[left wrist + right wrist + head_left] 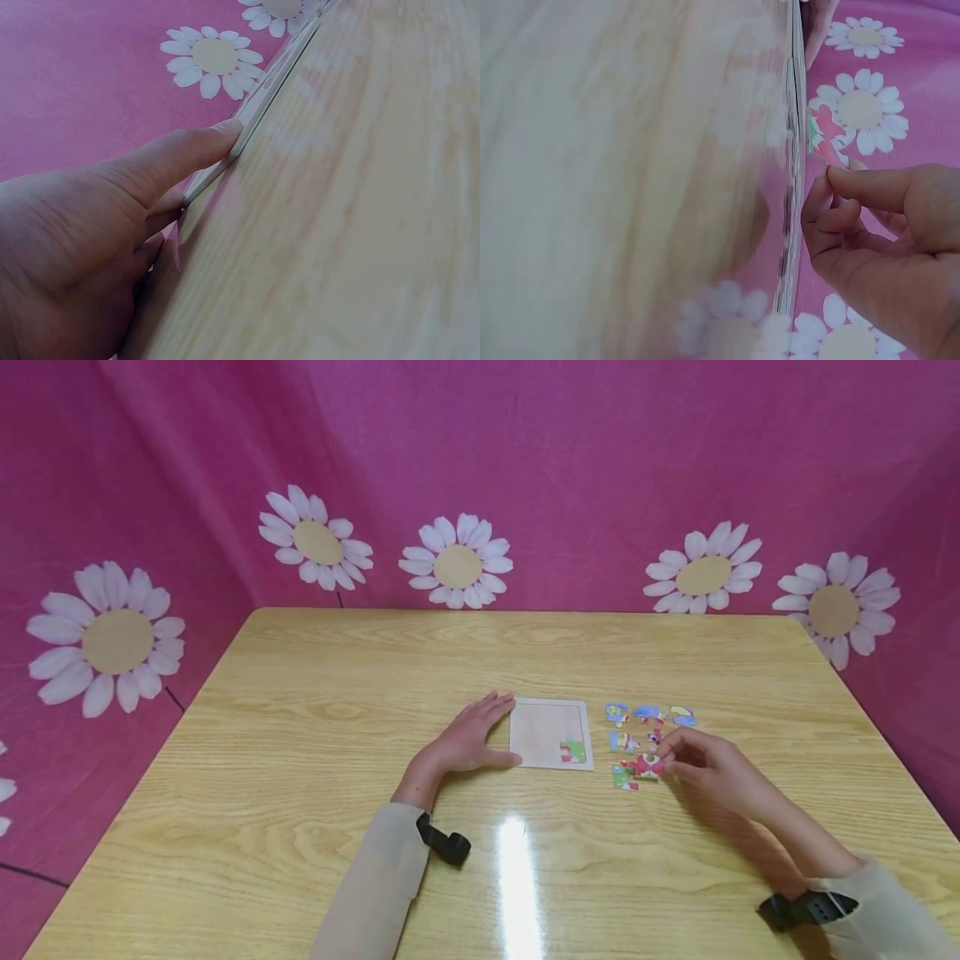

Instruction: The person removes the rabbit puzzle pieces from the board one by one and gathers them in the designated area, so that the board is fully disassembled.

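Note:
A flat, pale puzzle tray (536, 720) lies on the table with one green and pink puzzle piece (574, 752) in its lower right corner. My left hand (468, 739) rests at the tray's left edge, fingers near the upper corner and thumb along the lower one. In the left wrist view, the thumb (191, 150) presses on the tray's rim. Right of the tray, my right hand (720, 775) pinches a red and white puzzle piece (647, 766) between thumb and fingers. The right wrist view shows that piece (829, 135) raised off the table.
Several loose pieces, among them a blue one (617, 711) and a green one (624, 778), lie in rough rows right of the tray. The wooden table (360, 685) meets a pink flowered cloth (570, 468) at the back. Each wrist wears a black strap (444, 842).

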Tool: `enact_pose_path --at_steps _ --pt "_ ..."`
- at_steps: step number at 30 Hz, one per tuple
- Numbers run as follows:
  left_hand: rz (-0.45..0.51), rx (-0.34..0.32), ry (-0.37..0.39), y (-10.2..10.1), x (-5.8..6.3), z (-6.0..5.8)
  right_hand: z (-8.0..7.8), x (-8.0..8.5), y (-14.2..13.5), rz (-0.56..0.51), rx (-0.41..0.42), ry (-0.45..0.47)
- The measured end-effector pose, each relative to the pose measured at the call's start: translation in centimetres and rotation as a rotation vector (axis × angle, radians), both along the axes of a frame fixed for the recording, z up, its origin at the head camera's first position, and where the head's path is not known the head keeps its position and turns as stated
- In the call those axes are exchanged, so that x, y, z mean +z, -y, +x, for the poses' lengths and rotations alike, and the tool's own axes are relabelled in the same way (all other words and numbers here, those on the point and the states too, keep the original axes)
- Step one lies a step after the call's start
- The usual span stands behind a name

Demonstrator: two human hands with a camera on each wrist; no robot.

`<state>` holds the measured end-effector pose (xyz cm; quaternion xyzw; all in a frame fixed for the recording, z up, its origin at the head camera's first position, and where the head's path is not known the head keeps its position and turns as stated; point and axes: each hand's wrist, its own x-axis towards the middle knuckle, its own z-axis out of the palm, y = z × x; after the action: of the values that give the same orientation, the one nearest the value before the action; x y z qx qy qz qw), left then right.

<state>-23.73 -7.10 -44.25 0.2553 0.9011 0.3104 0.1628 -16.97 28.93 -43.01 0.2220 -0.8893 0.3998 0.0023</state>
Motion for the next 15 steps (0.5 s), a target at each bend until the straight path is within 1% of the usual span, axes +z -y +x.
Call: enact_pose_path --at_steps 2,10,15 --pt "-0.002 0.001 0.002 0.0 0.1 0.0 0.1 0.0 -0.3 0.007 -0.008 0.004" --pt "0.017 0.01 0.023 0.0 0.2 0.2 0.7 -0.1 -1.6 0.032 0.006 -0.001" --pt "0.022 0.014 0.024 0.0 0.2 0.2 0.9 -0.1 -2.3 0.044 -0.004 0.023"
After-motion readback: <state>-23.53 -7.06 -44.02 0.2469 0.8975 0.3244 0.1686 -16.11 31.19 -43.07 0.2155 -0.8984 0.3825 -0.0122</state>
